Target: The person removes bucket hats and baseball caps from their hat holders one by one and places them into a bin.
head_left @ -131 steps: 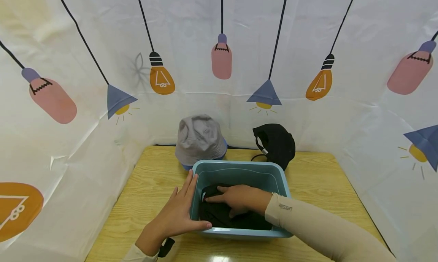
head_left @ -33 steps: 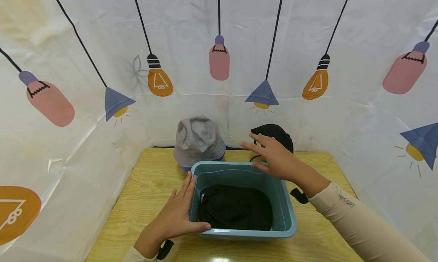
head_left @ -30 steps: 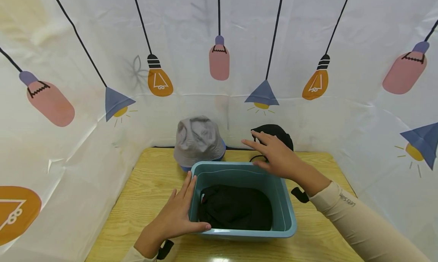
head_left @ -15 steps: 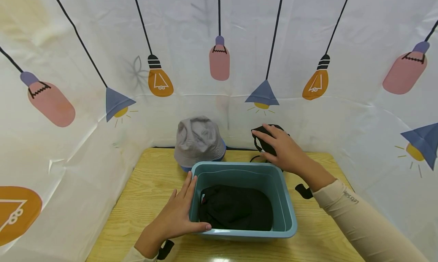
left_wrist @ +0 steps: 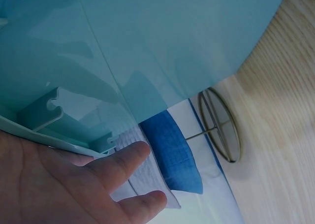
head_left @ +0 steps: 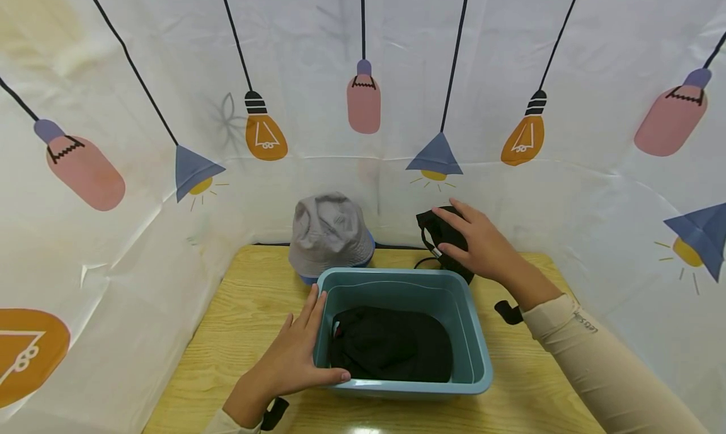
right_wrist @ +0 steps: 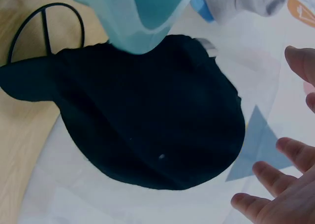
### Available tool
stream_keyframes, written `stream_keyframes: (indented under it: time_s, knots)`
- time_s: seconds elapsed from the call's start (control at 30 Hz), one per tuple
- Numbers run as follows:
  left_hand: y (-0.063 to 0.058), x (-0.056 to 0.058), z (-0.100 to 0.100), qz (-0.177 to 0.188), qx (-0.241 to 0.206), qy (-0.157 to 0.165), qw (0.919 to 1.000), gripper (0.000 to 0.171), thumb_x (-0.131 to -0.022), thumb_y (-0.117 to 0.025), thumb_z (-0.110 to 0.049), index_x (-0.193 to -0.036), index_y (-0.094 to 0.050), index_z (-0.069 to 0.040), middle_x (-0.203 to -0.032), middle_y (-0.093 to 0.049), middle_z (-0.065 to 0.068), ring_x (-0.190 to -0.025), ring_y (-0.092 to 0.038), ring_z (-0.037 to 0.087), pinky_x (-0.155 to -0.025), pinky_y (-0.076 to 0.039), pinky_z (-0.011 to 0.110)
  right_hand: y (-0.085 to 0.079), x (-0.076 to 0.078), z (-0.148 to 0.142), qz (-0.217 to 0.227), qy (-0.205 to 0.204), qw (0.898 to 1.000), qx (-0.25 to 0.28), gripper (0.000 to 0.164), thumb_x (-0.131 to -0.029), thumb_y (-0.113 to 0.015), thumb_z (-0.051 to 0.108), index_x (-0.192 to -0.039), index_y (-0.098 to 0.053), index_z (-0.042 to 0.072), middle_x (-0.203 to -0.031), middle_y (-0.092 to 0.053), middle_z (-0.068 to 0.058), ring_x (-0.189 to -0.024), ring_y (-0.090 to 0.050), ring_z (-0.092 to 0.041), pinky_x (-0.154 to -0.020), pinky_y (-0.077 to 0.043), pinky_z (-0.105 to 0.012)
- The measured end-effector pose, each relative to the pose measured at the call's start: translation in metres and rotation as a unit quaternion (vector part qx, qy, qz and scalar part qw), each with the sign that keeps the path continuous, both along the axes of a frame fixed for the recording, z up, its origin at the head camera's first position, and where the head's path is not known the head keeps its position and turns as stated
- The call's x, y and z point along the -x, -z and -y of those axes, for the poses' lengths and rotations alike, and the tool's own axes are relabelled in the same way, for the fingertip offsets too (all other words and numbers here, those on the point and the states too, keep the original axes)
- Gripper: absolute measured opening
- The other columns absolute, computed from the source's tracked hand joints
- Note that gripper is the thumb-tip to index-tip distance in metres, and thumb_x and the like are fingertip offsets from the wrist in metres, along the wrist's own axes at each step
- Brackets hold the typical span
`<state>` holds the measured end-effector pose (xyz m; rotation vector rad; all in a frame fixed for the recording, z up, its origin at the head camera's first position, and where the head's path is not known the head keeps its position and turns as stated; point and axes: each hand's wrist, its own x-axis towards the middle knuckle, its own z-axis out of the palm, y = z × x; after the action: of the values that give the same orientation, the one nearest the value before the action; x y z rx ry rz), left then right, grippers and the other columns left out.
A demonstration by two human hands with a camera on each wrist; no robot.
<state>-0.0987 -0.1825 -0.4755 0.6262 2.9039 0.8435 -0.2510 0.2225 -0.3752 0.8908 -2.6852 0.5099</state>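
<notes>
My left hand [head_left: 292, 355] rests on the left side of a blue-green plastic bin [head_left: 479, 352], thumb on its front rim and fingers straight along the side. Inside lies a black cap [head_left: 391, 346], a small reddish-white tag at its left. Behind the bin's right corner, another black cap [head_left: 448, 229] is propped on a wire-base stand; the right wrist view shows this hanging cap [right_wrist: 152, 115] with its brim to the left. Over it in the head view, my right hand [head_left: 479, 242] has spread fingers. From the wrist, those fingertips [right_wrist: 268, 175] appear apart from the cloth.
A grey bucket hat [head_left: 329, 229] with a blue underside stands behind the bin's left corner. Its round wire stand base [left_wrist: 219, 125] shows in the left wrist view. The wooden table [head_left: 249, 295] meets a white printed curtain [head_left: 317, 62] at the back and sides.
Earlier my right hand was down in the bin on the cap there. It has since risen out and moved back and right to the hanging cap. My left hand has stayed put.
</notes>
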Motion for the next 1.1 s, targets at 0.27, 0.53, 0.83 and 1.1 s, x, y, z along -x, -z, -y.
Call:
stream_keyframes:
  time_s: [0.27, 0.53, 0.83, 1.1]
  knots:
    - [0.001, 0.001, 0.0, 0.002, 0.002, -0.002, 1.0, 0.134, -0.073, -0.069, -0.085, -0.167, 0.005, -0.027, -0.176, 0.01, 0.002, -0.157, -0.025, 0.036, -0.114, -0.024, 0.078, 0.005, 0.01, -0.012, 0.034, 0.028, 0.999, 0.023, 0.074, -0.099, -0.072, 0.031, -0.163, -0.036, 0.023, -0.169, -0.024, -0.022, -0.149, -0.031, -0.053, -0.113, -0.03, -0.073]
    - [0.0, 0.0, 0.0, 0.003, 0.002, -0.002, 1.0, 0.136, -0.072, -0.067, -0.088, -0.168, 0.001, -0.02, -0.176, 0.01, 0.002, -0.157, -0.025, 0.036, -0.114, -0.024, 0.078, 0.005, 0.012, -0.018, 0.066, 0.058, 0.995, 0.042, 0.075, -0.1, -0.07, 0.034, -0.164, -0.033, 0.024, -0.171, -0.019, -0.021, -0.152, -0.025, -0.053, -0.113, -0.026, -0.077]
    - [-0.001, 0.0, 0.0, 0.005, 0.001, -0.003, 1.0, 0.135, -0.072, -0.066, -0.089, -0.168, 0.003, -0.024, -0.176, 0.01, 0.002, -0.157, -0.024, 0.036, -0.114, -0.023, 0.078, 0.014, 0.021, -0.026, 0.089, 0.082, 0.991, 0.061, 0.076, -0.101, -0.066, 0.04, -0.165, -0.029, 0.026, -0.171, -0.017, -0.023, -0.152, -0.022, -0.055, -0.113, -0.023, -0.079]
    - [-0.001, 0.001, 0.0, 0.006, 0.004, -0.002, 1.0, 0.135, -0.072, -0.065, -0.089, -0.168, 0.002, -0.024, -0.176, 0.011, 0.001, -0.157, -0.025, 0.037, -0.114, -0.023, 0.078, 0.025, 0.029, -0.033, 0.127, 0.112, 0.981, 0.092, 0.075, -0.103, -0.061, 0.046, -0.166, -0.027, 0.024, -0.171, -0.014, -0.025, -0.153, -0.022, -0.053, -0.113, -0.024, -0.078]
